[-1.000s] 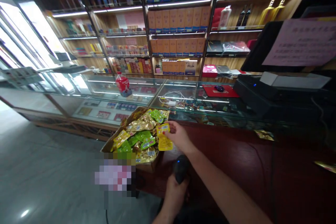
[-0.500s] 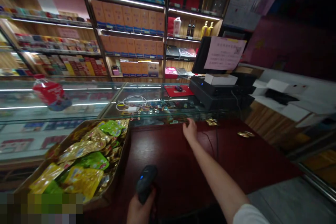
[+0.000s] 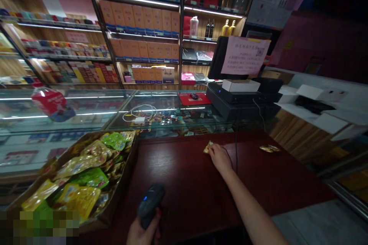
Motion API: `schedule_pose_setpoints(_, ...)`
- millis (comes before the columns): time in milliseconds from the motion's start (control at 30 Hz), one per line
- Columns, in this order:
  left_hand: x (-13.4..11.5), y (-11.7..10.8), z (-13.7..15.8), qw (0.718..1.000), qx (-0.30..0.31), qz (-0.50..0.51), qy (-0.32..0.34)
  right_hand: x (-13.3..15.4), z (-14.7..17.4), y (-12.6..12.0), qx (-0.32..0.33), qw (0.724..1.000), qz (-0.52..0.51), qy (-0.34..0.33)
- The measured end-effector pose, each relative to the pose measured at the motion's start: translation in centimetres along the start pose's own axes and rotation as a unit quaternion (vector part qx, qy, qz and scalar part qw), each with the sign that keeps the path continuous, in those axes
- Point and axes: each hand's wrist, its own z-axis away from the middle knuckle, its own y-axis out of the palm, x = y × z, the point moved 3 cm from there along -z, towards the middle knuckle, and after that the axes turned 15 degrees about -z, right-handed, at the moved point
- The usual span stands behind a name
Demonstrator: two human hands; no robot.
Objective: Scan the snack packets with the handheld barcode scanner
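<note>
A shop: lit shelves [image 3: 218, 26] of boxed goods [image 3: 148, 19], a glass display counter [image 3: 115, 103] and a handheld scanner [image 3: 151, 201]

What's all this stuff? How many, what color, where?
table: one, reddish-brown, front
counter: one, clear, behind table
box: one, brown, table's left
packet pile: many, gold, green, yellow, in box
loose packets: about two, gold, table's right
held packet: one, gold, in right hand
scanner: one, black, in left hand
mat: one, red, on counter
mouse: one, dark, on mat
cable: one, white, on counter
bottle: one, red, counter's left
monitor: one, black, beyond table
paper: one, pinkish, on monitor
shelf boxes: many, orange, blue, red, behind counter
small shelf goods: uncountable, mixed, left
left hand: one, bare, lower middle
right hand: one, bare, table's middle
</note>
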Motion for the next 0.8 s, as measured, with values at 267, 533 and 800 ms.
schedule_pose_setpoints(267,1.0,0.4,-0.4,0.999,0.007,0.023,0.025,3.7,10.5,5.0,-0.132,0.99,-0.032,-0.02)
schedule_pose_setpoints(533,-4.7,-0.4,2.9,0.995,0.07,0.009,0.065,6.3,11.3,4.6,-0.089,0.968,-0.229,-0.05)
schedule_pose_setpoints(800,-6.6,0.6,3.1,0.992,0.093,0.04,0.074,7.6,11.6,5.2,-0.046,0.956,-0.27,-0.105)
